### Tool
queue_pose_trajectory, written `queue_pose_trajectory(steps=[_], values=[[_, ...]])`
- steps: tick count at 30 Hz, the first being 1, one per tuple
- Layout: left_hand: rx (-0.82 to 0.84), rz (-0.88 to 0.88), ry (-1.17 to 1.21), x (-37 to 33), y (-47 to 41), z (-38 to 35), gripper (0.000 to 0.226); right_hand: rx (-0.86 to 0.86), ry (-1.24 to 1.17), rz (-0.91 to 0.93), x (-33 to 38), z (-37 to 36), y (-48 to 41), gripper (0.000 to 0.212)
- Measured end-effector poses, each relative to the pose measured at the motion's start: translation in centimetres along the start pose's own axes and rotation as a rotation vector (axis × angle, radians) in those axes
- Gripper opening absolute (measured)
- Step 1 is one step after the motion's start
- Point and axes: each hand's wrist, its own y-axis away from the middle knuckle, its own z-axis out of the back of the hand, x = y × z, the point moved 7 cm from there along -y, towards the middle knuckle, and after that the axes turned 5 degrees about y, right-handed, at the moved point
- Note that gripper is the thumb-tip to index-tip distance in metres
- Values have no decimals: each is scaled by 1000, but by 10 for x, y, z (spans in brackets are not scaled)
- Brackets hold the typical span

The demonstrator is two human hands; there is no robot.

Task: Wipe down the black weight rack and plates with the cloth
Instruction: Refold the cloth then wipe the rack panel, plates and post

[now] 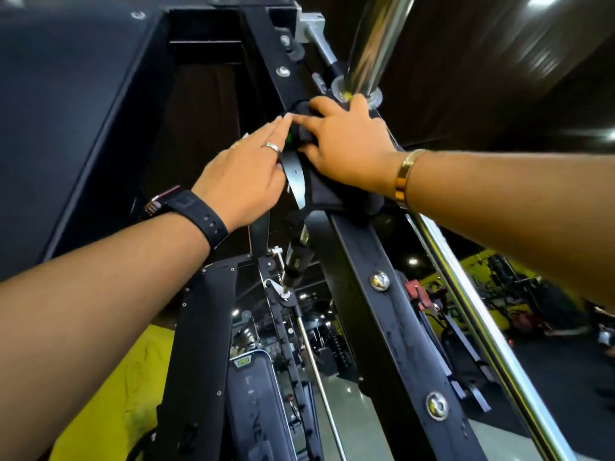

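A black upright of the weight rack (382,321) runs from the bottom right up to the top centre, with silver bolts along it. A dark cloth (327,197) lies draped over the upright, under my right hand (346,148), which presses it flat with spread fingers. My left hand (246,171), wearing a ring and a black watch, rests beside it with straight fingers. Its fingertips touch the cloth's upper edge. A dark strap with a metal plate (296,174) hangs between the two hands. No weight plates are in view.
A chrome bar (376,41) rises just above my right hand, and a chrome rail (482,327) runs along the right of the upright. A large black panel (66,111) fills the left. A cable pulley assembly (293,271) hangs below the hands. A mirror shows gym equipment behind.
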Motion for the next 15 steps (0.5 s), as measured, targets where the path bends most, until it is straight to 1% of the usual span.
queue_pose_trajectory(steps=[4,9,13,15], values=[[-28,16,-60,11,-15,8,60,21,4,-40,6,-4,-28,55],[-51,35,-53,17,-34,14,57,22,-52,-101,10,-2,-45,56],[-45,0,9,12,-40,16,50,20,-158,-95,2,-7,-26,60],[-57,-33,-1,8,-41,16,55,34,-257,-112,-2,-13,-7,60]])
